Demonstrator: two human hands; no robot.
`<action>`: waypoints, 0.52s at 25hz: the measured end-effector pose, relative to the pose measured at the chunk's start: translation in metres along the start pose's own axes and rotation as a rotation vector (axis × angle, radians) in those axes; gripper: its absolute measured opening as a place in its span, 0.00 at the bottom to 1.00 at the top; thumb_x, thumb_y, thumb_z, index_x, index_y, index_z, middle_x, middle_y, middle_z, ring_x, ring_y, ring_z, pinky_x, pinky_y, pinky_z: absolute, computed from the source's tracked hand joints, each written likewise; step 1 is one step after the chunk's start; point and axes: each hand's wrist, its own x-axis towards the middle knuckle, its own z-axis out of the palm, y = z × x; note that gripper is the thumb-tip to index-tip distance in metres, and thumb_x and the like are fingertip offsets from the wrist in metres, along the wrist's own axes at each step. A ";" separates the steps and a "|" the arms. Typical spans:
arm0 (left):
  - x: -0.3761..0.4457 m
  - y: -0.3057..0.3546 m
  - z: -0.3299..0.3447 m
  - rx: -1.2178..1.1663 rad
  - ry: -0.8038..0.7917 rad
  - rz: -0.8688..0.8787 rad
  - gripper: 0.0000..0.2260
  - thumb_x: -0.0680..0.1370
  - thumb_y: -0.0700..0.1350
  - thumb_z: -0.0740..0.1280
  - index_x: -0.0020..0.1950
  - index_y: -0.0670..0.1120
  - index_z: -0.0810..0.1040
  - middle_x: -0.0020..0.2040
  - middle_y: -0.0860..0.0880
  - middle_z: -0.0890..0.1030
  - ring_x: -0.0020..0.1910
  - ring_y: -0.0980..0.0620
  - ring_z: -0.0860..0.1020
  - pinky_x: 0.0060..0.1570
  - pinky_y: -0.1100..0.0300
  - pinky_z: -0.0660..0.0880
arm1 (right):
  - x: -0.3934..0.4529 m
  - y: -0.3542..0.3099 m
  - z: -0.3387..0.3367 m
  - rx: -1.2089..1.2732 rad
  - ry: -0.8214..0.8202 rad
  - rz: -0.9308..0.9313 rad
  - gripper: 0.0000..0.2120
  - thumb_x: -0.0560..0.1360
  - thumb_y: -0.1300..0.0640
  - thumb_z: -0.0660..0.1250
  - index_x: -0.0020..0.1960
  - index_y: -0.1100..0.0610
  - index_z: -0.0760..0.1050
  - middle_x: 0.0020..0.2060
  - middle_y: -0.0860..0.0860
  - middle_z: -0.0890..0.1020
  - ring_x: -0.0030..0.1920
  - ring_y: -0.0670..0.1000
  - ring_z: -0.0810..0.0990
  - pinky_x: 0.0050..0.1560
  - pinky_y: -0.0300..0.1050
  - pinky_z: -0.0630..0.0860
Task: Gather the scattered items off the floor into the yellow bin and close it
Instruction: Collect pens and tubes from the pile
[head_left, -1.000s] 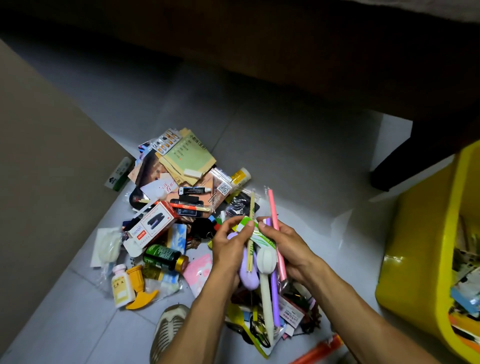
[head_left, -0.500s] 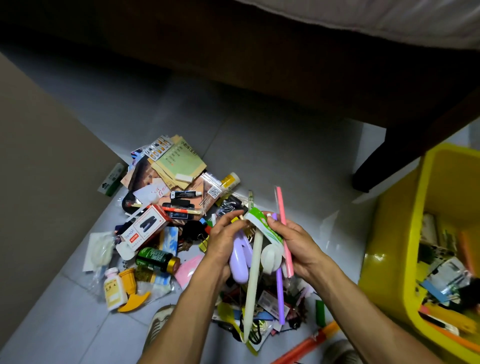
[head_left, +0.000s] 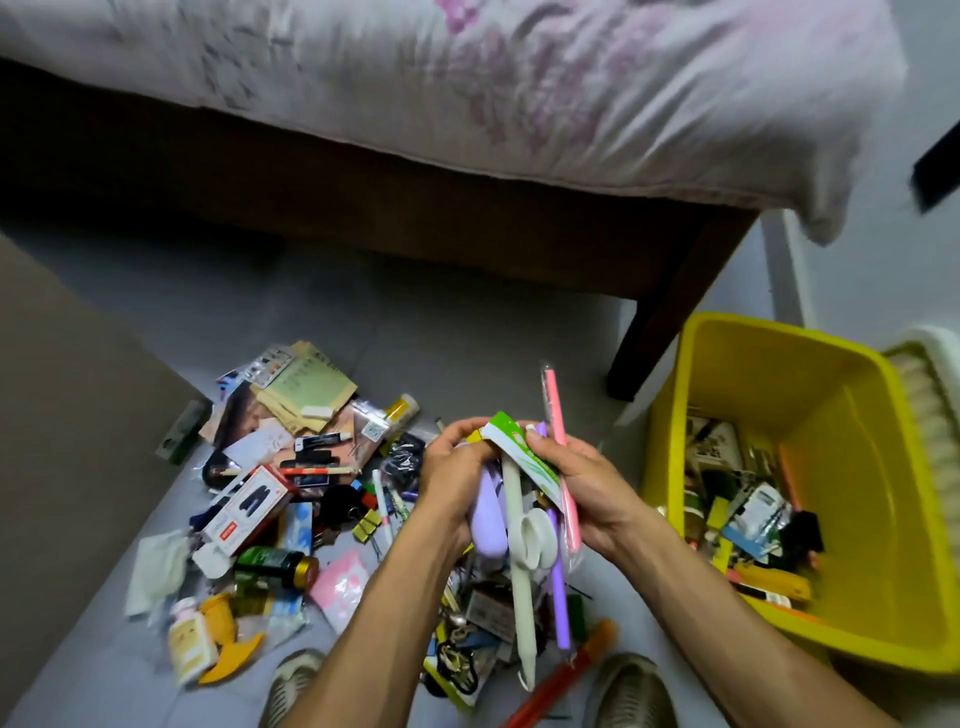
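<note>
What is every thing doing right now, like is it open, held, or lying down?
yellow bin: open, no lid on, partly filled.
left hand: grips the purple case.
right hand: grips the green-and-white packet and pink stick.
green bottle: capped, lying on its side.
floor pile: scattered, not gathered yet.

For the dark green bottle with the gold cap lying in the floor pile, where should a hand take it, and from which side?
Grip the dark green bottle with the gold cap around its body, coming from above. It lies on its side, cap pointing right, with clutter crowding its flanks, so the top is the likeliest free side.
</note>
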 end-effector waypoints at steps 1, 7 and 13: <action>-0.002 0.004 0.013 0.007 -0.027 0.008 0.08 0.74 0.29 0.66 0.48 0.40 0.78 0.35 0.42 0.83 0.30 0.50 0.82 0.32 0.59 0.80 | -0.007 -0.011 -0.004 0.004 0.016 -0.028 0.19 0.73 0.58 0.70 0.62 0.66 0.77 0.54 0.66 0.81 0.53 0.60 0.82 0.56 0.53 0.81; -0.011 0.002 0.141 0.067 -0.169 -0.007 0.07 0.74 0.30 0.66 0.45 0.40 0.79 0.39 0.40 0.82 0.37 0.44 0.81 0.43 0.52 0.82 | -0.061 -0.099 -0.067 0.085 0.157 -0.186 0.17 0.73 0.56 0.68 0.58 0.65 0.78 0.50 0.63 0.83 0.48 0.58 0.84 0.55 0.53 0.81; -0.010 -0.049 0.257 0.150 -0.293 -0.204 0.14 0.79 0.47 0.65 0.56 0.38 0.81 0.52 0.38 0.83 0.52 0.40 0.82 0.55 0.50 0.78 | -0.087 -0.153 -0.164 0.067 0.440 -0.184 0.06 0.78 0.58 0.66 0.50 0.60 0.77 0.46 0.62 0.82 0.43 0.58 0.81 0.50 0.53 0.78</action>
